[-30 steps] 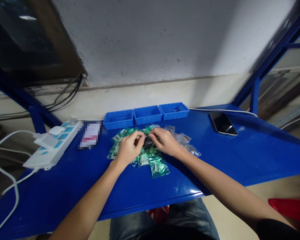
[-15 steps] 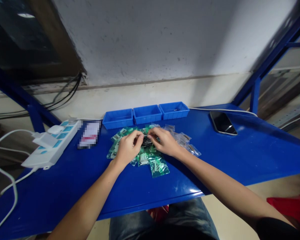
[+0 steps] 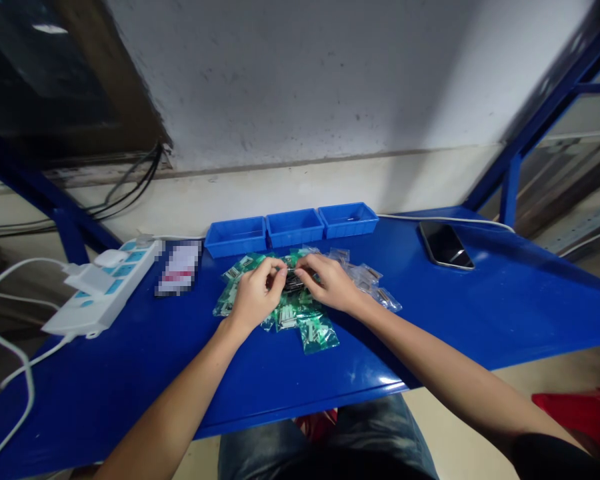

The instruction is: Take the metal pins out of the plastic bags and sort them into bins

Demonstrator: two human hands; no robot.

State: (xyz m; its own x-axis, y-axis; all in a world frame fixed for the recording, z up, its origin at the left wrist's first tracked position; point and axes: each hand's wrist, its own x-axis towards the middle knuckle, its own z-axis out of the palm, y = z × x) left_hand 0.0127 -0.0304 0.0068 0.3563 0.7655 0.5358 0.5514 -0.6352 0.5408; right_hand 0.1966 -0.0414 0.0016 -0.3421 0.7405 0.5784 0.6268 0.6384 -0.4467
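Observation:
My left hand [image 3: 259, 288] and my right hand [image 3: 327, 280] face each other over a pile of small plastic bags, each with thumb and fingers pinched together. What they pinch is too small or hidden to make out. Just below and between the fingertips lie dark, thin pieces [image 3: 293, 281], partly covered by the hands. Green-tinted bags [image 3: 319, 333] with pale and metallic strips inside spread around and in front of the hands. Clear bags [image 3: 363, 277] with similar thin pieces lie to the right of my right hand.
Three blue bins [image 3: 294, 229] stand in a row behind the pile on the blue table [image 3: 520, 293]. A white power strip [image 3: 105, 287] with plugs and cables sits at the left, near a blurred-out card-like object [image 3: 179, 269]. A phone [image 3: 446, 245] lies at the right.
Both hands stay in nearly the same place over the pile, their fingertips shifting only slightly. The bags, bins and phone have not visibly moved.

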